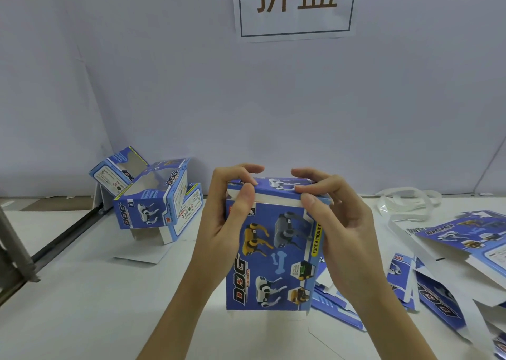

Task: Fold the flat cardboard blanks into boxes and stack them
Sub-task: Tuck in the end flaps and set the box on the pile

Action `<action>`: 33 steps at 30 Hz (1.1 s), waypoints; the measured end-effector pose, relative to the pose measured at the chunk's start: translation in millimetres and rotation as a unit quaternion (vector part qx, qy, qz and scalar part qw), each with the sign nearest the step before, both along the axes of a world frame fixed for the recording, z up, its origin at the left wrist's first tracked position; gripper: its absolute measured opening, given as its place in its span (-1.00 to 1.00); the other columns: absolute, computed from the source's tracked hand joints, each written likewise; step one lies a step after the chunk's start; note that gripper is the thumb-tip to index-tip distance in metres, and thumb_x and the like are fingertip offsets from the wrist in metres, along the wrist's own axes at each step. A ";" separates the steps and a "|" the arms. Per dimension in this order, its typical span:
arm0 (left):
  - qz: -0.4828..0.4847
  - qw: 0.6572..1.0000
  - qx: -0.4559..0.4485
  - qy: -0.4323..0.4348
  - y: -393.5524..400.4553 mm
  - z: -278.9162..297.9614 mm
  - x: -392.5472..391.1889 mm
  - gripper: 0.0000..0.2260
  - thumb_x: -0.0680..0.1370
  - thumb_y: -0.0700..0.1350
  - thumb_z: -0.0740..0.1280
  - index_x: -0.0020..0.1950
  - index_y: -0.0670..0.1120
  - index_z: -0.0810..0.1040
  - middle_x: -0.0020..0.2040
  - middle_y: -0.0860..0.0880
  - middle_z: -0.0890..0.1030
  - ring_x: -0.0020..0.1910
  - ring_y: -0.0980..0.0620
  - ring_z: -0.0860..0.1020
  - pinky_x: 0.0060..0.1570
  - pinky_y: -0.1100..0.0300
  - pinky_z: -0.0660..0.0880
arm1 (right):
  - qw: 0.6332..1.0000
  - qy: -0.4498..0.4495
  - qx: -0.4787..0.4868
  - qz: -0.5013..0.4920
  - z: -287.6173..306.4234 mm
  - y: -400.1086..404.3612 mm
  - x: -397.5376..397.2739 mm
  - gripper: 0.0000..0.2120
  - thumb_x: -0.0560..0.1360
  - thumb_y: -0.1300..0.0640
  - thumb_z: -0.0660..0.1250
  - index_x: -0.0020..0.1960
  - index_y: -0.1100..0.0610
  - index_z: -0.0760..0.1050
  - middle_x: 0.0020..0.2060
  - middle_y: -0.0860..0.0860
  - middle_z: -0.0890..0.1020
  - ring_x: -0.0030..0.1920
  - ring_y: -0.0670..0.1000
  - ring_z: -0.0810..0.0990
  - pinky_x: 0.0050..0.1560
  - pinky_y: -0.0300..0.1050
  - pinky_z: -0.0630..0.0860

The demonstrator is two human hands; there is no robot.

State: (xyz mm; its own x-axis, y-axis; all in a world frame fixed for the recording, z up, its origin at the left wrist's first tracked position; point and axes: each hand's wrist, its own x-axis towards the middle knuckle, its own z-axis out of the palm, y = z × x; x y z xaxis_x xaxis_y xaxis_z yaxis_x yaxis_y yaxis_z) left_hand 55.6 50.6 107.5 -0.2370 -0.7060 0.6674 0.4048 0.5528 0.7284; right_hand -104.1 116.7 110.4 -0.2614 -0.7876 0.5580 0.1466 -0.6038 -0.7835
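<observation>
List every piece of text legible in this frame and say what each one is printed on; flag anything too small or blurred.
"折盒": white paper sign on the back wall.
"DOG": blue printed cardboard box held upright by the left hand and right hand.
"FUNNY MOVING": yellow strip on that box's right edge, cut off by the hand.
"DOG", "TOP": folded blue boxes at the left.
"DOG", "TOP": flat blue cardboard blanks at the right.
Fine print, barcode: unreadable.

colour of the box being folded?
Blue box with white edges, printed with yellow, grey and white robot dogs; head view.
</observation>
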 end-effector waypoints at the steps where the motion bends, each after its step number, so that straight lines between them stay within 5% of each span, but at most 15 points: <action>1: 0.000 1.000 0.002 0.000 0.0 0.3 0.2 -0.96 0.67 0.08 0.32 0.09 0.23 0.55 0.33 0.07 0.58 0.27 -0.14 0.64 -0.17 0.13 0.69 | 1.000 0.002 -0.004 -0.001 -1.2 -0.7 0.6 -0.87 0.47 -0.09 0.45 -0.03 -0.08 0.63 0.29 -0.06 0.65 0.32 0.10 0.65 -0.15 -0.05 0.71; 7: -0.008 1.000 0.011 0.013 1.7 4.8 1.3 -0.75 0.54 0.30 0.40 0.09 0.20 0.54 0.36 0.05 0.58 0.25 -0.18 0.66 -0.17 0.14 0.69 | 0.998 0.019 -0.039 -0.034 -6.5 -2.6 6.4 -0.72 0.59 -0.18 0.37 0.10 0.01 0.59 0.35 -0.01 0.61 0.38 0.16 0.60 -0.12 0.01 0.73; 10: -0.019 0.999 0.018 0.020 1.6 4.3 1.3 -0.73 0.51 0.31 0.43 0.06 0.18 0.55 0.37 0.03 0.58 0.23 -0.20 0.67 -0.17 0.11 0.69 | 0.997 0.027 -0.052 -0.054 -8.5 -2.7 7.3 -0.73 0.62 -0.11 0.31 0.13 0.08 0.57 0.35 0.01 0.60 0.39 0.17 0.59 -0.11 0.02 0.73; 15: -0.029 0.999 0.018 0.023 1.9 3.7 2.1 -0.75 0.52 0.28 0.43 0.04 0.17 0.56 0.37 0.01 0.58 0.24 -0.22 0.66 -0.16 0.09 0.70 | 0.995 0.032 -0.067 -0.063 -8.9 -0.6 12.2 -0.54 0.54 -0.29 0.37 0.13 0.10 0.56 0.34 -0.02 0.61 0.42 0.14 0.56 -0.12 -0.02 0.73; 20: -0.016 1.000 -0.017 0.013 1.4 4.6 2.6 -0.79 0.51 0.27 0.45 0.03 0.21 0.57 0.36 0.04 0.58 0.32 -0.19 0.62 -0.13 0.12 0.69 | 0.992 0.026 -0.088 -0.082 -13.5 -1.5 12.0 -0.85 0.63 -0.03 0.27 0.08 -0.03 0.60 0.32 -0.04 0.61 0.42 0.14 0.56 -0.15 -0.10 0.72; 24: -0.003 0.999 -0.034 0.014 1.2 3.1 2.1 -0.79 0.48 0.20 0.53 0.03 0.22 0.59 0.36 0.00 0.58 0.35 -0.24 0.58 -0.09 0.10 0.70 | 0.990 0.036 -0.090 -0.100 -13.7 -0.9 15.7 -0.70 0.62 -0.21 0.31 0.11 0.02 0.57 0.34 0.00 0.59 0.39 0.18 0.58 -0.14 -0.10 0.71; 33: 0.003 0.999 -0.020 0.025 2.1 2.3 0.4 -0.78 0.46 0.21 0.54 -0.06 0.15 0.58 0.30 0.01 0.62 0.28 -0.21 0.63 -0.12 0.10 0.69 | 0.989 0.050 -0.093 -0.107 -13.2 -1.4 16.4 -0.85 0.61 -0.06 0.25 0.03 -0.18 0.61 0.35 0.00 0.56 0.39 0.17 0.57 -0.17 -0.11 0.71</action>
State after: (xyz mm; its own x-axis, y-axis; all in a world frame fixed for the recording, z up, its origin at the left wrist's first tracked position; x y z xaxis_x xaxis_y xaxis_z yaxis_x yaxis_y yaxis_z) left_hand 56.0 52.7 109.8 -0.1985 -0.6800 0.7058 0.4378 0.5828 0.6846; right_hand -87.8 115.3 97.2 -0.3471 -0.6020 0.7191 -0.0736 -0.7469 -0.6608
